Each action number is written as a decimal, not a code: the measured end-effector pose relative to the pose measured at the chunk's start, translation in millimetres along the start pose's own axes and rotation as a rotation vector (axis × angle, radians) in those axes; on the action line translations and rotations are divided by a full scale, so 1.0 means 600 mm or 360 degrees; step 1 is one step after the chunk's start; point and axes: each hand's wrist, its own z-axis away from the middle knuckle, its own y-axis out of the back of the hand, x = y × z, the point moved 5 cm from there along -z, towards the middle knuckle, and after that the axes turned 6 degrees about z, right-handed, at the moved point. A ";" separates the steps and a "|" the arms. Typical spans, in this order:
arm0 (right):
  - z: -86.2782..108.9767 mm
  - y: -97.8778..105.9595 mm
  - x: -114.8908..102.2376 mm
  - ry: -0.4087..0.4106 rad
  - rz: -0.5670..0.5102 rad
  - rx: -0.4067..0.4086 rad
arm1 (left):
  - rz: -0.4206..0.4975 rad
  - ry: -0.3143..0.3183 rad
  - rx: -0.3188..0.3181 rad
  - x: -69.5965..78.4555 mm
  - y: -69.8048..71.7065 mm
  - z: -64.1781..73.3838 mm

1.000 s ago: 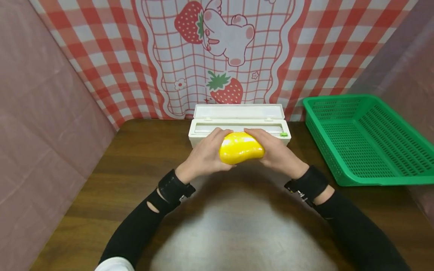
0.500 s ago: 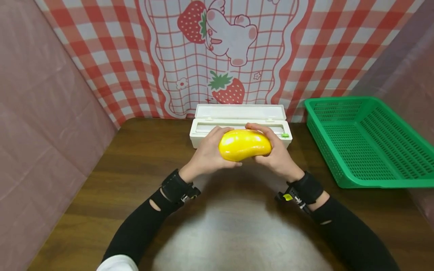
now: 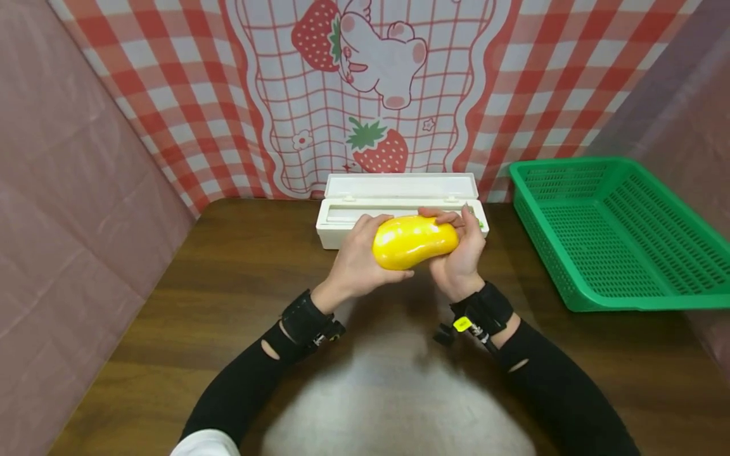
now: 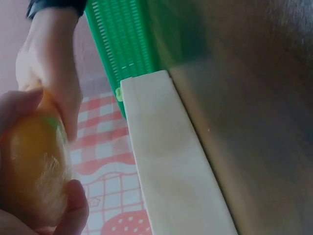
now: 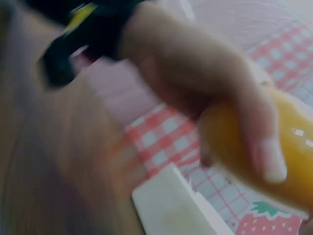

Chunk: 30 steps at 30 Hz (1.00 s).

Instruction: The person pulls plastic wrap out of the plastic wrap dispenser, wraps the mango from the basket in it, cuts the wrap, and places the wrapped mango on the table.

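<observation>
A glossy yellow mango [image 3: 407, 242] is held above the table in front of the white box. My left hand [image 3: 359, 259] grips its left end, fingers over the far side and thumb along the near side. My right hand [image 3: 459, 263] cups the right end, some fingers bent over the top and another finger pointing up. In the left wrist view, wrinkled clear film [image 4: 46, 183] covers the mango, with a green patch showing near its far end. The right wrist view shows the left thumb [image 5: 266, 156] lying across the mango.
Behind the hands stands a long white cling film dispenser [image 3: 333, 237], lid raised, with a green slider at its right end. A green plastic basket [image 3: 582, 294] sits at the right on the wooden table [image 3: 188, 304]. A red checked cloth [image 3: 199, 95] hangs behind.
The right hand has shifted its hold round the mango's right end, its wrist turning inward and its palm coming into view. More of the mango shows now. The left hand keeps its grip.
</observation>
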 end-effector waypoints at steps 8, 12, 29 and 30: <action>-0.018 -0.008 0.017 -0.0308 -0.0748 0.0058 | -0.0101 -0.0019 0.0071 0.006 0.005 -0.001; -0.019 -0.006 0.022 -0.0416 -0.0943 -0.0038 | -0.0095 -0.0055 0.0021 0.010 0.008 -0.001; -0.017 -0.009 0.023 -0.0710 -0.1316 -0.0510 | 0.0034 -0.0053 -0.0178 0.008 0.005 -0.004; -0.015 -0.009 0.022 -0.0722 -0.1271 -0.0533 | 0.0048 -0.0031 -0.0210 0.007 0.004 -0.003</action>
